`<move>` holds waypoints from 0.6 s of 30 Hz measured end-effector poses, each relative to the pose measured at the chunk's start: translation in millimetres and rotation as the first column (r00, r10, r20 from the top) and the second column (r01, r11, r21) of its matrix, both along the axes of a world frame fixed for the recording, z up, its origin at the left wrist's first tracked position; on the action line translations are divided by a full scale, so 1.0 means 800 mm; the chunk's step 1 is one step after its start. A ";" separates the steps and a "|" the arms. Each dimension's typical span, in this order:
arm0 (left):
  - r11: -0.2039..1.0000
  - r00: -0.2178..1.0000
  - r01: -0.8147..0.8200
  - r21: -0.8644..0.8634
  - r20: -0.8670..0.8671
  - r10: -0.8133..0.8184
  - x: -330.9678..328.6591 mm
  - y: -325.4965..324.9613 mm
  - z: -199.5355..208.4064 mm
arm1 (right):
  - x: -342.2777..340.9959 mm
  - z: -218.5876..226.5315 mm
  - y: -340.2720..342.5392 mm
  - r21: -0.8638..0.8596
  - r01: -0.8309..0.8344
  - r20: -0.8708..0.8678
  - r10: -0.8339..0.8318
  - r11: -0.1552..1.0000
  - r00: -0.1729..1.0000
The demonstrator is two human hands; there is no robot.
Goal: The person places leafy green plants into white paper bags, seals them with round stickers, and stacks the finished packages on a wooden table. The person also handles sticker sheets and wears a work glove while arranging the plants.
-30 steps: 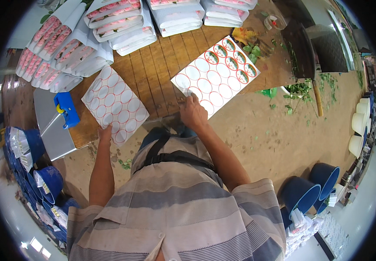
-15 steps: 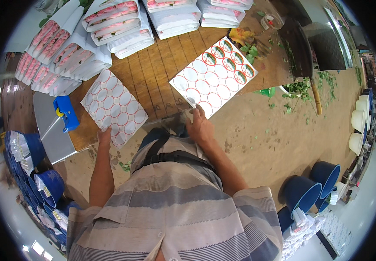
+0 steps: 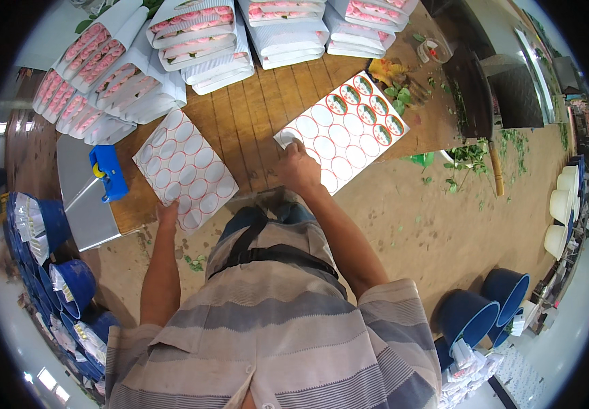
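Note:
My left hand (image 3: 168, 213) is closed on the near edge of a white sheet with red-outlined circles (image 3: 187, 163), which lies slanted on the wooden table and juts past its front edge. To the right lies a second sticker sheet (image 3: 339, 135). Round printed stickers (image 3: 366, 109) remain at its far right end; its other circles are blank. My right hand (image 3: 299, 169) is over this sheet's left end, fingers curled together and fingertips at a blank circle. Whatever those fingers pinch, if anything, is hidden.
Paper-wrapped bunches of pink roses (image 3: 192, 31) are stacked along the table's (image 3: 253, 109) far side. A blue tape dispenser (image 3: 108, 174) stands at left. Leaves (image 3: 398, 95) and a clear container (image 3: 433, 51) lie at right. Blue buckets (image 3: 468, 317) stand on the floor.
My right hand has moved from the second sheet's near edge up and left onto its left end. My left hand keeps its hold; the whole view has shifted slightly.

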State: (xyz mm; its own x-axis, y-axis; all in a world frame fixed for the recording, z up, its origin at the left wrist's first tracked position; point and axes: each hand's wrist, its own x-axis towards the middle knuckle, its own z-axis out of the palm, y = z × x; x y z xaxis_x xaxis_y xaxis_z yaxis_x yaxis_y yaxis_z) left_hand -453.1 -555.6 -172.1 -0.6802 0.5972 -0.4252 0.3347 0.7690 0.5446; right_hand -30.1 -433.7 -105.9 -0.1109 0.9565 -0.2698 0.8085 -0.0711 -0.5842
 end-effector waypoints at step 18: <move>0.995 0.996 -0.083 -0.057 -0.037 0.081 0.007 0.005 0.006 | 0.043 -0.008 0.073 -0.046 0.136 0.191 -0.125 0.990 0.974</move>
